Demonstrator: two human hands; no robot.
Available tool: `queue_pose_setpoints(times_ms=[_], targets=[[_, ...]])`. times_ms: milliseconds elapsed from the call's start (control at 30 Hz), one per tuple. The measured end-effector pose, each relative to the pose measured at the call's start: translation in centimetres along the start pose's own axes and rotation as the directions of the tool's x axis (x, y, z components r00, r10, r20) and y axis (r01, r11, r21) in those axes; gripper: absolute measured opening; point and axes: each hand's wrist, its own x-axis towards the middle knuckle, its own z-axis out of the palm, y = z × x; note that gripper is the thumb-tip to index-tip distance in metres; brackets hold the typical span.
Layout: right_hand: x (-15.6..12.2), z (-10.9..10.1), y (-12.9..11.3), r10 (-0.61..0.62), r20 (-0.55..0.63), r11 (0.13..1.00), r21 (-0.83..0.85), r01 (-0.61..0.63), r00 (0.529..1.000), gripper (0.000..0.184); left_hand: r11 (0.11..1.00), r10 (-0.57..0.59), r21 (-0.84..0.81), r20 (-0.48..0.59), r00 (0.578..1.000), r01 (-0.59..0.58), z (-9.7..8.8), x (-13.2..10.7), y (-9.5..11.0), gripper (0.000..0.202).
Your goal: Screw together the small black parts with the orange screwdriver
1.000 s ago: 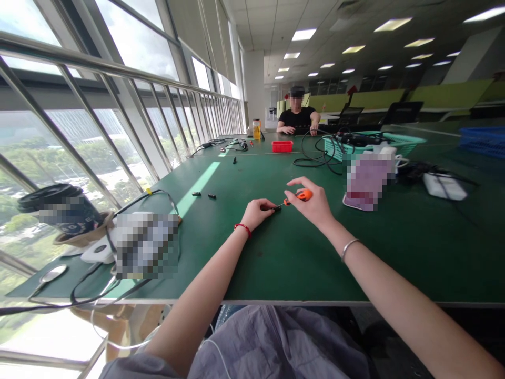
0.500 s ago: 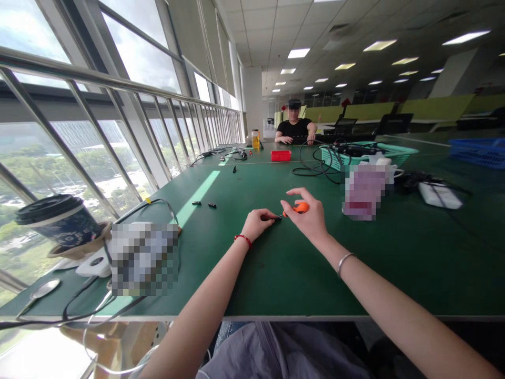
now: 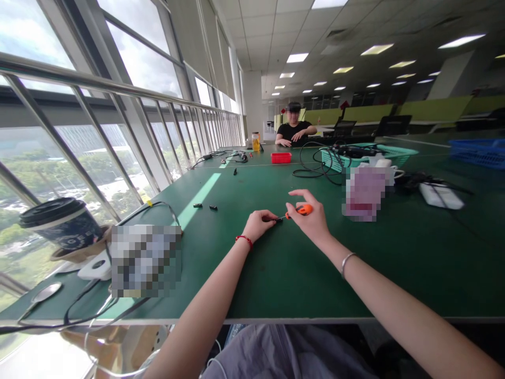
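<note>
Over the green table, my left hand [image 3: 259,225] is closed on a small black part [image 3: 279,219], mostly covered by the fingers. Its kind is too small to make out. My right hand [image 3: 311,216] grips an orange-handled screwdriver [image 3: 304,209], with the index finger raised off the handle. The screwdriver's thin shaft points left and its tip meets the black part, or lies right beside it. Two similar small black pieces [image 3: 198,205] lie to the left of my hands, and another small black piece [image 3: 235,172] lies farther back.
On the left are a lidded paper cup [image 3: 63,226], cables and a spoon-like object [image 3: 46,292]. A red box [image 3: 281,158] and a jar [image 3: 256,142] stand toward the back. At right are a teal basket [image 3: 402,153] and a blue basket [image 3: 477,152]. A person [image 3: 294,129] sits opposite.
The screwdriver has drawn back slightly to the right, so more of its shaft shows. My left hand holds nearly still. The person opposite has brought their hands closer together.
</note>
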Motion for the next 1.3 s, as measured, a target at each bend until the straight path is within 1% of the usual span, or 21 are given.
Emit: queue_pose_setpoints(times_ms=[67, 200, 267, 333, 433, 500, 567, 667, 733, 800, 867, 933, 1000, 1067, 1133, 1167, 1233, 1300], targets=[[-0.04, -0.02, 0.00, -0.019, -0.010, 1.000, 0.016, 0.019, 1.000, 0.030, 1.000, 0.001, -0.004, 0.000, 1.000, -0.001, 0.00, 0.02, -0.03, 0.014], [-0.12, 0.10, 0.03, -0.098, -0.056, 0.995, 0.008, 0.099, 0.994, 0.044, 1.000, 0.009, 0.004, -0.012, 1.000, -0.009, 0.05, -0.08, 0.09, 0.013], [-0.16, 0.15, -0.03, -0.109, -0.062, 0.994, -0.027, 0.108, 0.992, 0.047, 1.000, 0.011, 0.006, -0.015, 1.000, -0.011, 0.06, -0.16, 0.22, 0.013], [-0.19, 0.17, -0.18, -0.065, -0.065, 0.996, -0.059, 0.061, 0.996, 0.040, 1.000, 0.006, 0.004, -0.014, 1.000, -0.006, 0.04, -0.22, 0.34, 0.012], [-0.22, 0.16, -0.39, 0.011, -0.028, 1.000, -0.009, -0.012, 1.000, 0.028, 1.000, -0.001, -0.003, -0.008, 1.000, 0.001, -0.03, -0.21, 0.38, 0.012], [-0.23, 0.15, -0.44, 0.016, -0.028, 1.000, 0.023, -0.015, 0.999, 0.026, 1.000, -0.002, -0.006, -0.005, 1.000, 0.002, -0.05, -0.15, 0.32, 0.012], [-0.22, 0.13, -0.40, 0.000, -0.046, 0.999, 0.035, 0.002, 0.999, 0.032, 1.000, 0.000, 0.001, -0.003, 1.000, 0.000, -0.04, -0.11, 0.24, 0.013], [-0.17, 0.07, -0.34, -0.031, -0.068, 0.999, 0.041, 0.034, 0.997, 0.045, 1.000, 0.004, 0.011, 0.003, 1.000, -0.004, 0.02, -0.10, 0.16, 0.014], [-0.13, 0.00, -0.37, -0.028, -0.074, 1.000, 0.001, 0.029, 0.997, 0.048, 1.000, 0.005, 0.010, 0.006, 1.000, -0.005, 0.05, -0.12, 0.12, 0.014], [-0.12, -0.06, -0.43, 0.004, -0.060, 0.999, -0.043, -0.006, 0.998, 0.042, 1.000, 0.004, 0.005, 0.007, 1.000, -0.004, 0.08, -0.13, 0.07, 0.014], [-0.14, -0.08, -0.45, 0.033, -0.027, 0.998, -0.044, -0.034, 0.999, 0.033, 1.000, 0.001, -0.001, 0.007, 1.000, -0.001, 0.10, -0.12, 0.00, 0.014], [-0.17, -0.05, -0.36, 0.023, -0.030, 0.999, -0.027, -0.024, 0.999, 0.028, 1.000, 0.000, -0.008, 0.002, 1.000, 0.000, 0.11, -0.09, -0.08, 0.014], [-0.19, 0.01, -0.20, -0.019, -0.057, 1.000, -0.014, 0.018, 0.998, 0.030, 1.000, 0.001, -0.008, -0.004, 1.000, -0.002, 0.12, -0.07, -0.11, 0.014], [-0.20, 0.07, -0.06, -0.064, -0.069, 0.998, -0.006, 0.064, 0.996, 0.038, 1.000, -0.002, 0.000, -0.007, 1.000, 0.002, 0.13, -0.07, -0.10, 0.014], [-0.19, 0.08, -0.05, -0.080, -0.072, 0.997, -0.026, 0.078, 0.994, 0.045, 1.000, -0.007, 0.010, -0.004, 1.000, 0.007, 0.13, -0.08, -0.05, 0.015], [-0.18, 0.06, -0.09, -0.069, -0.076, 0.997, -0.052, 0.065, 0.995, 0.045, 1.000, -0.007, 0.013, -0.003, 1.000, 0.007, 0.13, -0.09, -0.03, 0.015], [-0.16, -0.01, -0.21, -0.027, -0.077, 0.996, -0.091, 0.020, 0.997, 0.038, 1.000, -0.005, 0.009, -0.002, 1.000, 0.005, 0.14, -0.11, -0.01, 0.015], [-0.14, -0.09, -0.29, -0.001, -0.031, 0.997, -0.075, -0.001, 1.000, 0.030, 1.000, -0.001, -0.002, -0.005, 1.000, 0.001, 0.14, -0.12, 0.01, 0.014]])
